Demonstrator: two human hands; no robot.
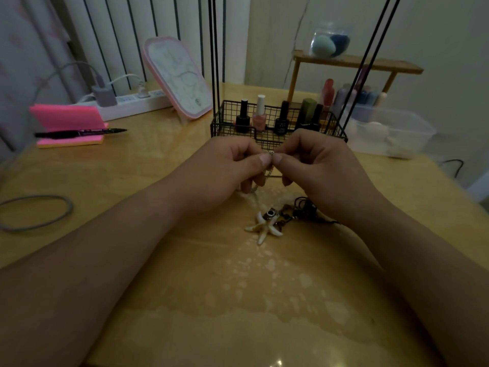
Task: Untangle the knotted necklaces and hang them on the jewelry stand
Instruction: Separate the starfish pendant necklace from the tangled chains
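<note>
at frame centre the left grip (pixel 232 168) and right grip (pixel 317 168) each pinch the thin silver chain necklace (pixel 267 172). it trails down toward the white starfish pendant (pixel 264 226) and dark cord tangle (pixel 304 210) on the yellow wooden desk (pixel 185 287); a hard tug could tighten the knot.

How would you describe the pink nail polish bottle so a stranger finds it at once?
Find the black wire basket toward the back of the wooden table. In its row of bottles, the pink nail polish bottle stands second from the left. Only it has a white cap; its neighbours are black.
</note>
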